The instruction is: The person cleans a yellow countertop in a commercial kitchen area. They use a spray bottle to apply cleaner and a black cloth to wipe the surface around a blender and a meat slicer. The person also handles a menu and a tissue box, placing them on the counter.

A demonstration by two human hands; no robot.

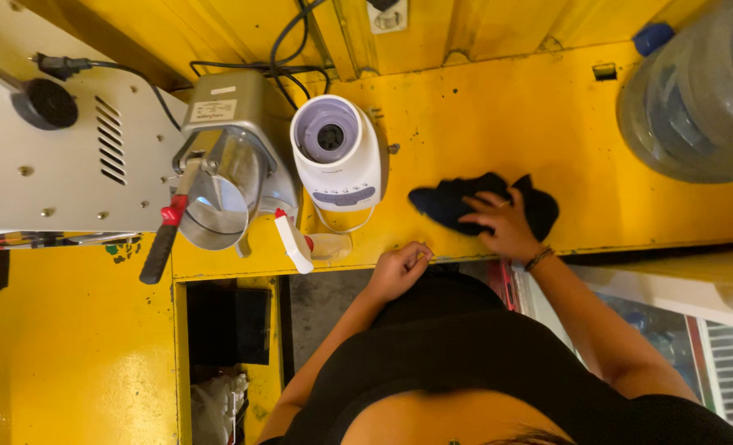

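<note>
Right hand: the right hand (pixel 505 224) lies flat, fingers spread apart, pressed on top of a dark navy crumpled cloth (pixel 457 202); a beaded bracelet (pixel 539 258) circles its wrist.
Left hand: the left hand (pixel 399 268) is curled together into a loose fist at the front edge of the surface, clamped on nothing that shows.
Cloth: the cloth lies on the yellow painted surface (pixel 506 115), roughly midway along it, just right of the blender base and well apart from the water jug.
Blender base: a white plastic blender base (pixel 336 154) with a grey round socket on top stands left of the cloth, its cord looped at its front.
Spray bottle: a clear plastic spray bottle with a white and red trigger head (pixel 305 244) lies on its side at the surface's front edge, just in front of the blender base and near the left hand.
Metal machine: a silver metal appliance with a round bowl and a black lever with a red knob (pixel 218 181) stands left of the blender base, touching or nearly touching it.
Cabinet: a grey metal housing with vent slots (pixel 62 156) fills the far left.
Water jug: a large translucent blue-grey water jug with a blue cap (pixel 696 99) lies at the far right.
Cables: black power cables (pixel 288 49) run behind the appliances along the yellow wall.
</note>
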